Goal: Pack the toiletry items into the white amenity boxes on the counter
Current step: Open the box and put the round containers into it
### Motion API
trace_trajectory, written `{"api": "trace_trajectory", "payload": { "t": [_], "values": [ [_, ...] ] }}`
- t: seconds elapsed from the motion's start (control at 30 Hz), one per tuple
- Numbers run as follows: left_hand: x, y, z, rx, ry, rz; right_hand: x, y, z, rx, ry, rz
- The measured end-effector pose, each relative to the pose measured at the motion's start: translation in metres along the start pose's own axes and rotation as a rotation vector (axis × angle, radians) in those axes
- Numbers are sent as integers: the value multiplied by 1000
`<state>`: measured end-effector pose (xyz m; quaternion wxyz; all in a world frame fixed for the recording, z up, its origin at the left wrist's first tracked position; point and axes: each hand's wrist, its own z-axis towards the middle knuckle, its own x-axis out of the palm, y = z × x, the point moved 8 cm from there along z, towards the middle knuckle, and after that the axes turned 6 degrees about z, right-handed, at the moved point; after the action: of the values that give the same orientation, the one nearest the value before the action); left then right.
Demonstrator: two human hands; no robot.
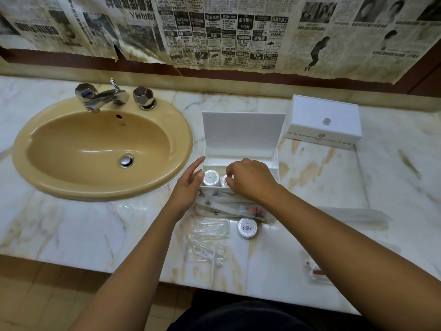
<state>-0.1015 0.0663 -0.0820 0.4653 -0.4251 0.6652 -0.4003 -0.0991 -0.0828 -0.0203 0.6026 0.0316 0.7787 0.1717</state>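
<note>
Head view, fingers first: right fingertips (228,174) curled down and pinching a round wrapped soap (224,181), half hidden under the knuckles, at the front compartment of the open white amenity box (274,163). Right hand (248,179) arched over the box's front edge. Just left of that soap, a second round soap (211,177) already standing on edge in the same compartment. Left hand (188,187) relaxed and straight-fingered, resting against the box's left front corner, apparently to steady it, gripping nothing. Box lid (243,132) propped upright behind; rear compartment bare where visible. Outside the box, still to pack: long sachets and a toothbrush packet (229,206) touching the front wall, a third round soap (247,228) on the marble counter (71,230), a clear plastic packet (210,237) beside it, another small packet (315,273) near the counter edge. Closed amenity box (324,120) well apart at right; beige sink (100,149) at left. Best handled, probably, by seating the pinched soap upright and snug against its neighbour, letting go only once it stands, keeping the left hand braced so the light box does not slide back, and lifting clear without knocking the first soap over.
</note>
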Motion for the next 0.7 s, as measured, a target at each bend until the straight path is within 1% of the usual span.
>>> {"api": "trace_trajectory", "payload": {
  "t": [0.13, 0.33, 0.4, 0.5, 0.6, 0.7],
  "values": [
    [0, 0, 0, 0, 4, 4, 8, -1, -1, -5, 81, 20],
    [2, -5, -3, -2, 3, 3, -5, 3, -13, -52, -4, 128],
    [1, -6, -3, 0, 3, 1, -8, 8, -22, -95, 13, 167],
    [1, -7, -4, 0, 0, 0, -2, 16, -42, -166, 117, 155],
    [1, -7, -4, 0, -1, 18, 14, 16, -61, -197, 244, 101],
    [1, -8, -5, 3, -1, 27, 31, 11, -72, -203, 305, 65]
  ]
}}
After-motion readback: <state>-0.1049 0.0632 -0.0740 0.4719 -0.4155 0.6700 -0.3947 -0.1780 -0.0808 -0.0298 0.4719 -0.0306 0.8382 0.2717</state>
